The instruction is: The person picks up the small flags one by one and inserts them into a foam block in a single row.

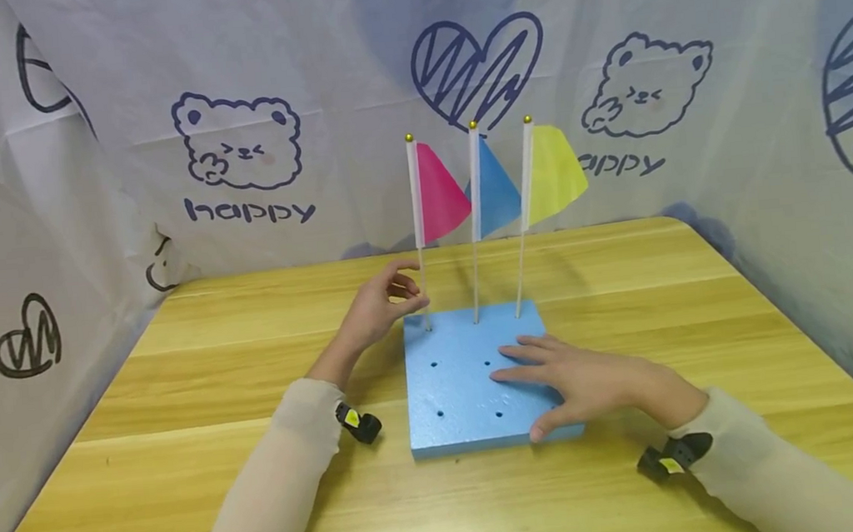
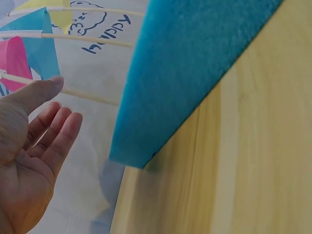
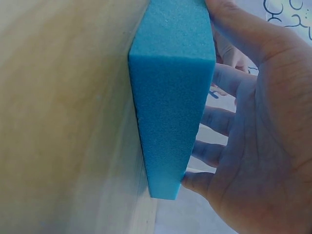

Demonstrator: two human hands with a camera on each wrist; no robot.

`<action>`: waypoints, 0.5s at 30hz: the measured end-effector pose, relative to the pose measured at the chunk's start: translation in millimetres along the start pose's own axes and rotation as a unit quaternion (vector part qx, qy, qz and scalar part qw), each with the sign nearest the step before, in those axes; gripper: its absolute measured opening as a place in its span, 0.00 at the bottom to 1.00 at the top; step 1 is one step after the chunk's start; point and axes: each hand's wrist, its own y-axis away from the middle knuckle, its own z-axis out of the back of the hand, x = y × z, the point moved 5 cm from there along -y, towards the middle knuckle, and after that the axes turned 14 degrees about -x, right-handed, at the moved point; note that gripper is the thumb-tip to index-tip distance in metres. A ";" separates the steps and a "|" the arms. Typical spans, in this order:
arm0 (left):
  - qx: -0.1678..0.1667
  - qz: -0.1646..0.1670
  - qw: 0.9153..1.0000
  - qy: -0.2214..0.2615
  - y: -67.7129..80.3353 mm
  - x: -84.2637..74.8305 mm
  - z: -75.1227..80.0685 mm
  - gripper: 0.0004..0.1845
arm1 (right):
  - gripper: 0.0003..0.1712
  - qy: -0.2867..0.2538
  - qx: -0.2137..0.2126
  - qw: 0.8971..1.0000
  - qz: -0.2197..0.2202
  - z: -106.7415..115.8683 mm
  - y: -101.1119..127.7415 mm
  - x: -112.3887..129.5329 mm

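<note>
A light blue foam block with small holes lies on the table. Three flags stand upright along its far edge: a pink flag at left, a blue flag in the middle and a yellow flag at right, each on a thin white stick with a gold tip. My left hand is at the pink flag's stick, thumb and index finger apart and the other fingers loosely bent; whether it touches is unclear. With fingers spread, my right hand rests on the block's right side, also seen in the right wrist view.
The wooden table carries the block near its middle. Behind it hangs a white cloth printed with bears and hearts, close beyond the flags. Each wrist wears a small black camera.
</note>
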 end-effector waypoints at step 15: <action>0.050 -0.030 0.994 -0.092 3.7 4.2 33.4 0.28 | 0.49 0.004 -0.021 1.000 0.012 12.6 4.0 0.8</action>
